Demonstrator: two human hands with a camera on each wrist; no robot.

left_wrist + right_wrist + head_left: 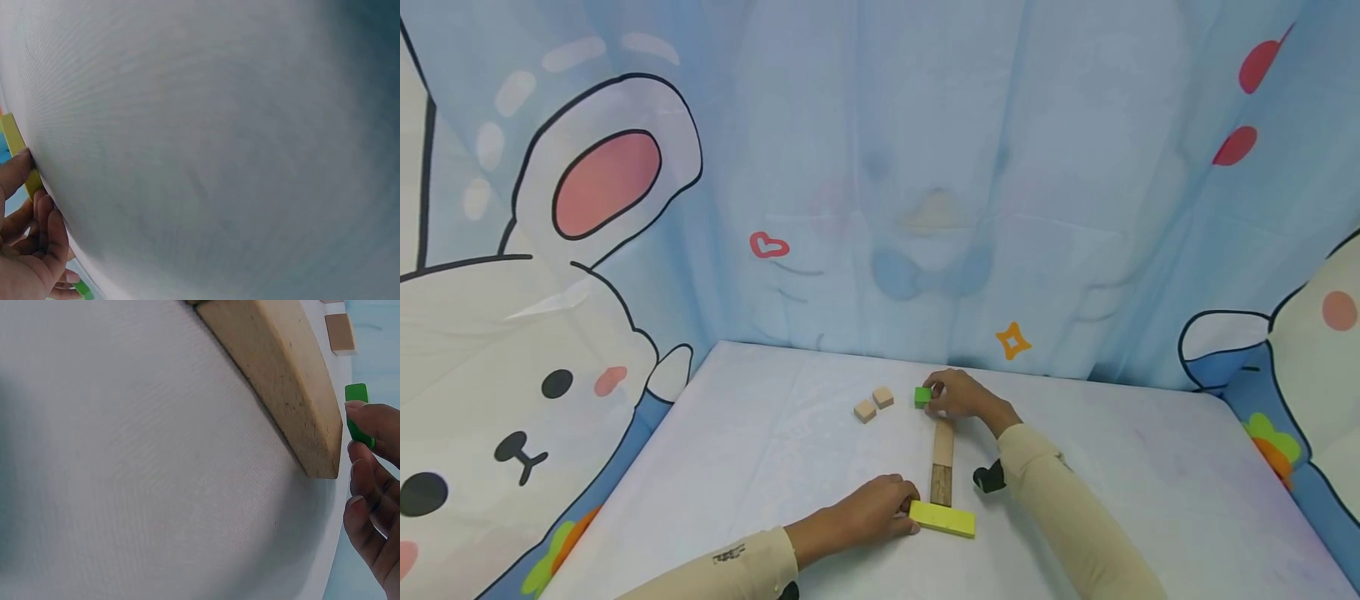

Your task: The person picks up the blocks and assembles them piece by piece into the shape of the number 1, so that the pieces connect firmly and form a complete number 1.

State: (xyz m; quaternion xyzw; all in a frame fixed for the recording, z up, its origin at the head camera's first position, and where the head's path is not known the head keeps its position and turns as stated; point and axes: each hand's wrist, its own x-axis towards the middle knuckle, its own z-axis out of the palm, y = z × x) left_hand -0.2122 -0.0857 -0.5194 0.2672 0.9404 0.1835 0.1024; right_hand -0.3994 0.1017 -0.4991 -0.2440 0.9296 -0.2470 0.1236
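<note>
My left hand [878, 508] pinches the left end of a yellow block [943, 519] lying crosswise on the table; the left wrist view shows thumb and fingers around that yellow block [17, 147]. Reaching to the far side, my right hand [957, 393] pinches a small green block [922, 397] between thumb and finger, seen also in the right wrist view as a green block [358, 415]. Between the hands, a plain wooden block [943, 443] and a darker brown block [941, 485] lie end to end, running up from the yellow block.
Two small wooden cubes, a nearer cube [865, 411] and a farther cube [883, 397], sit left of the green block. A white cloth covers the table [760, 442]. Behind its far edge hangs a blue printed curtain [865, 317].
</note>
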